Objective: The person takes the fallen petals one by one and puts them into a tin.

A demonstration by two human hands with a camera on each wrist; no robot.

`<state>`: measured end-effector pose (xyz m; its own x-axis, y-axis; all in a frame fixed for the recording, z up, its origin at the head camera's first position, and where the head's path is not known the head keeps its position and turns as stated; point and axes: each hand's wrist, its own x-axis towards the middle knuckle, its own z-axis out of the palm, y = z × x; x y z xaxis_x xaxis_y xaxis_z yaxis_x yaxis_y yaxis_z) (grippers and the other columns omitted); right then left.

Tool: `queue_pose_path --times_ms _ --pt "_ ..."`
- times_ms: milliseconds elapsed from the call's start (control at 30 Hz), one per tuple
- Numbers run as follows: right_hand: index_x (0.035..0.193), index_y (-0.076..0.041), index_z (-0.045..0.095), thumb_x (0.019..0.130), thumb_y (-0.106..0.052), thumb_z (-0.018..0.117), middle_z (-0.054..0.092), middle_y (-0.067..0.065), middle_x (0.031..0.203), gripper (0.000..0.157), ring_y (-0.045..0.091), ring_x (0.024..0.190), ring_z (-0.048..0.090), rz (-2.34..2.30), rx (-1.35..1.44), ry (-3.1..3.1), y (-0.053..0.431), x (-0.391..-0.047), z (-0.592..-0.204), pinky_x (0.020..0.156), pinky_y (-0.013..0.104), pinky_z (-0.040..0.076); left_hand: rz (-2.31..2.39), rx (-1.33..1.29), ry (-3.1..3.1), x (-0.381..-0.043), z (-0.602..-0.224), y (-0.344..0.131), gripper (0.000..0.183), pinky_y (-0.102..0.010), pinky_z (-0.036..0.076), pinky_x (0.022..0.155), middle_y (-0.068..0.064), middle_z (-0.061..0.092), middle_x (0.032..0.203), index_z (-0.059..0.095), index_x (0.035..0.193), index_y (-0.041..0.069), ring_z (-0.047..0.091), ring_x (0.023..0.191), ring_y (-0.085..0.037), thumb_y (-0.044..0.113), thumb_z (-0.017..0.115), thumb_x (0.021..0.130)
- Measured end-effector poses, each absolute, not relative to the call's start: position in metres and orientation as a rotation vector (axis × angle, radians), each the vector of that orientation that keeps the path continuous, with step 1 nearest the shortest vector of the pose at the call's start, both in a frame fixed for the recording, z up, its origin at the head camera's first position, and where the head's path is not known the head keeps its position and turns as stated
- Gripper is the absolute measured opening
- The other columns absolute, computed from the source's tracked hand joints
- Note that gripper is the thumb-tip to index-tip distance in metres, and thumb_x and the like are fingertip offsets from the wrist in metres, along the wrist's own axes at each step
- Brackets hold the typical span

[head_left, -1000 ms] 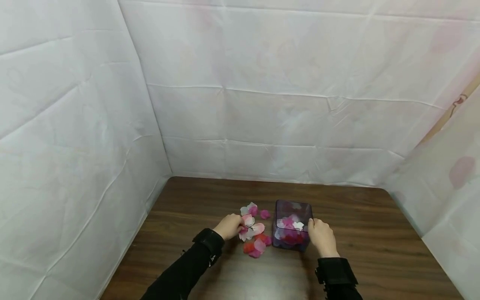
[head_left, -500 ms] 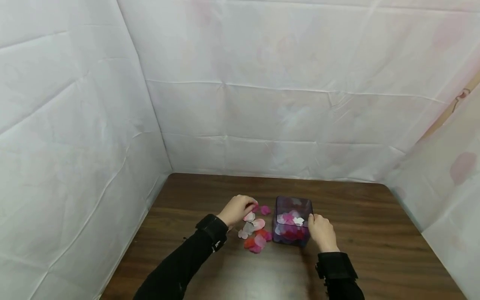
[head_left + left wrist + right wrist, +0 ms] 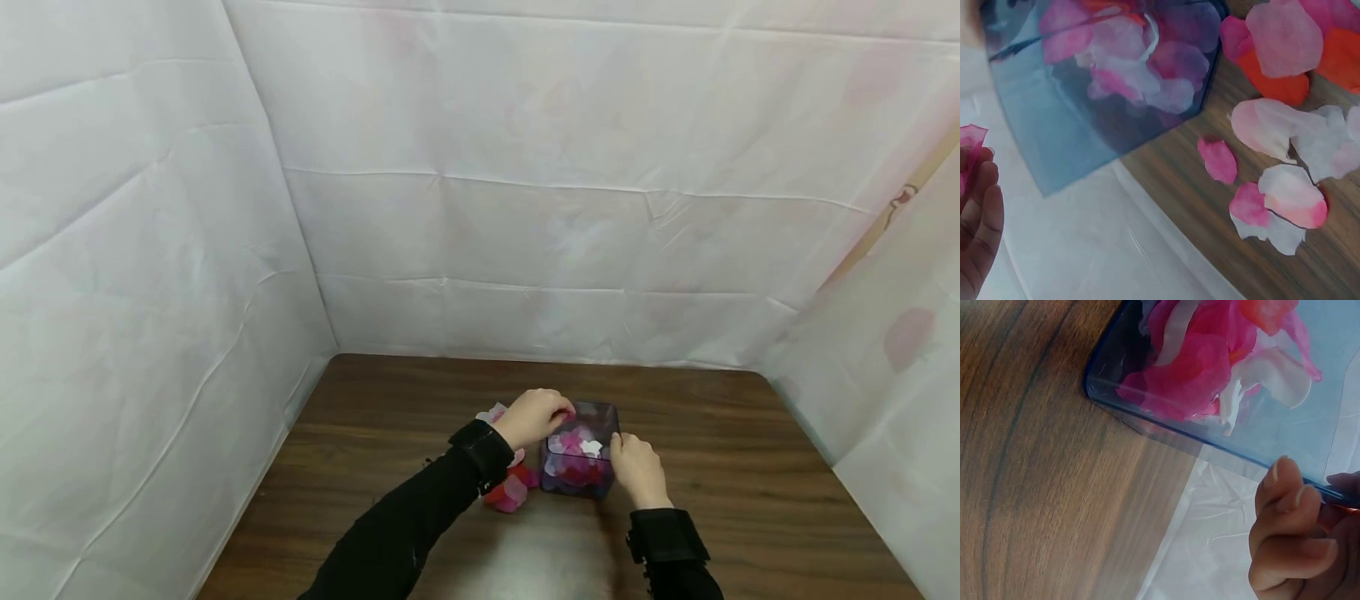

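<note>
In the head view my left hand [image 3: 534, 417] is over the left rim of a clear, purplish plastic box [image 3: 604, 417]. Its thumb and fingers pinch a pink artificial petal [image 3: 971, 147], seen at the edge of the left wrist view. My right hand [image 3: 637, 468] grips the box's right wall, thumb on one side and curled fingers on the other, as the right wrist view shows. Inside the box lies a heap of pink, white and red petals [image 3: 1191, 375]. Left of it, partly hidden under my left forearm, more loose petals [image 3: 510, 493] are scattered on the table.
The brown wood-grain table [image 3: 405, 392] has white cloth [image 3: 465, 233] hanging behind it and along both sides. Loose white and pink petals [image 3: 1291, 197] lie close beside the box. Each wrist wears a black band [image 3: 666, 535].
My left hand has moved from the loose petals up and right to the box, carrying a pink petal. My right hand keeps its grip on the box.
</note>
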<state>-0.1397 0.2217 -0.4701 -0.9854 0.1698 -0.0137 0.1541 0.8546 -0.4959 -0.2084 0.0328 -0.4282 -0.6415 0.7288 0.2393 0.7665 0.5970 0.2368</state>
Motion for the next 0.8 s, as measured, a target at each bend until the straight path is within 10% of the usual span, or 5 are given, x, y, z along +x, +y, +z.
queue_pose_path --times_ms 433,800 --pt "0.094 0.013 0.061 0.097 -0.017 0.034 0.063 0.034 0.098 0.041 0.049 0.088 0.061 0.800 -0.272 -2.997 0.221 -0.141 -0.469 0.070 0.055 0.047 -0.298 -1.467 -2.784 -0.210 -0.438 0.037 0.049 -0.040 0.038 0.107 -0.004 0.051 0.138 0.049 0.137 0.022 0.044 0.130 -0.021 0.036 0.059 0.091" --pt "0.085 0.009 0.060 0.097 -0.018 0.035 0.063 0.033 0.093 0.039 0.048 0.084 0.061 0.804 -0.246 -2.980 0.219 -0.140 -0.470 0.070 0.054 0.046 -0.740 -0.941 -2.969 -0.221 -0.464 -0.055 0.038 -0.050 0.046 0.093 -0.016 0.045 0.142 0.049 0.137 0.014 0.048 0.125 -0.035 0.017 0.046 0.099"
